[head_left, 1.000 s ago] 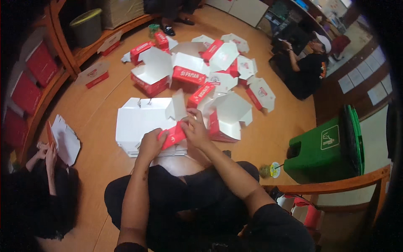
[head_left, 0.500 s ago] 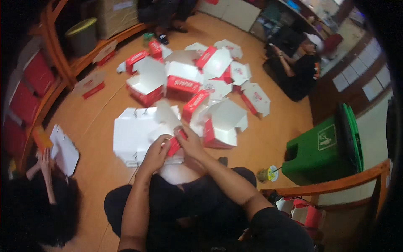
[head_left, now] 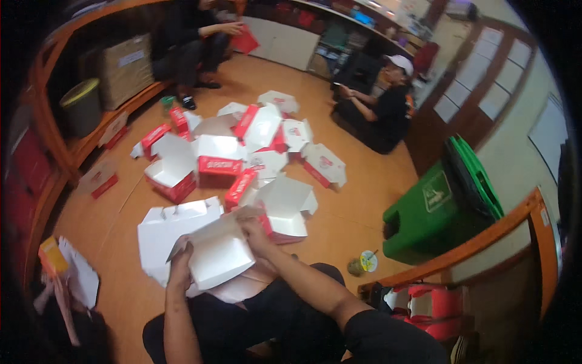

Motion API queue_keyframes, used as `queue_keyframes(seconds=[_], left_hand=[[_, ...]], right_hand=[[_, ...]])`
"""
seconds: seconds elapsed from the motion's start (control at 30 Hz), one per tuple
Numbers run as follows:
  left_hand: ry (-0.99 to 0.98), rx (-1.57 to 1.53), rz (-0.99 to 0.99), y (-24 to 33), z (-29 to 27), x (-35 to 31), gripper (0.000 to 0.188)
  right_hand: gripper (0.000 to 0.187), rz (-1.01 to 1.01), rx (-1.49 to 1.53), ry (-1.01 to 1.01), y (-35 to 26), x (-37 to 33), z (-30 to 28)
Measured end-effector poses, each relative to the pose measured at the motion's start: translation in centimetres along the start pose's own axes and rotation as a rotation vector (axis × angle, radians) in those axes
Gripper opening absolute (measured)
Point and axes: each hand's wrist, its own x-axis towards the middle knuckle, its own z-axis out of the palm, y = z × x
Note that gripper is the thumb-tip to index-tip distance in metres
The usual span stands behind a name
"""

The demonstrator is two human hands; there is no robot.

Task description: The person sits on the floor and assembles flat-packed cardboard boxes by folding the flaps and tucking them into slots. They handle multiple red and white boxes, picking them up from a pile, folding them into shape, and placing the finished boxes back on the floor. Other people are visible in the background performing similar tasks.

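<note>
Above my lap I hold a partly folded cardboard box [head_left: 222, 255], its pale inside turned up toward me. My left hand [head_left: 180, 266] grips the box's left side, and my right hand [head_left: 254, 235] is closed on its far right corner. Partly under the box lies a stack of flat white box blanks [head_left: 159, 236] on the floor. Just beyond my right hand stands an open red-and-white box [head_left: 285, 223]. The fingertips of both hands are partly hidden by the cardboard.
Several folded red-and-white boxes [head_left: 219, 165] lie heaped ahead. At right are a green bin [head_left: 418, 212], a cup [head_left: 368, 261] and an orange wooden rail [head_left: 473, 246]. A person [head_left: 379, 115] sits at far right, another [head_left: 200, 42] at the back holding red card, a third [head_left: 57, 303] at left.
Red card was pinched between both hands; now the hands are apart, with the box opened out between them, pale inside up. The view has shifted, so the surroundings sit further left and lower.
</note>
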Motion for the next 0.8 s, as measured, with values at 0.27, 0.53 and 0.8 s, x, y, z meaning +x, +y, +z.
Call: queue_keyframes(seconds=[0.27, 0.53, 0.8], left_hand=[[0.495, 0.020, 0.007, -1.4, -0.5, 1.8, 0.074], [0.560, -0.539, 0.284, 4.4, -4.0, 1.3, 0.067], [0.733, -0.716, 0.387, 7.1, -6.9, -1.1, 0.060]], right_hand=[[0.076, 0.223, -0.253, 0.038, 2.4, -1.3, -0.4], [0.061, 0.624, 0.046, -0.331, -2.9, 2.7, 3.5], [0.060, 0.015, -0.566, -0.417, 5.6, 7.6, 5.8]])
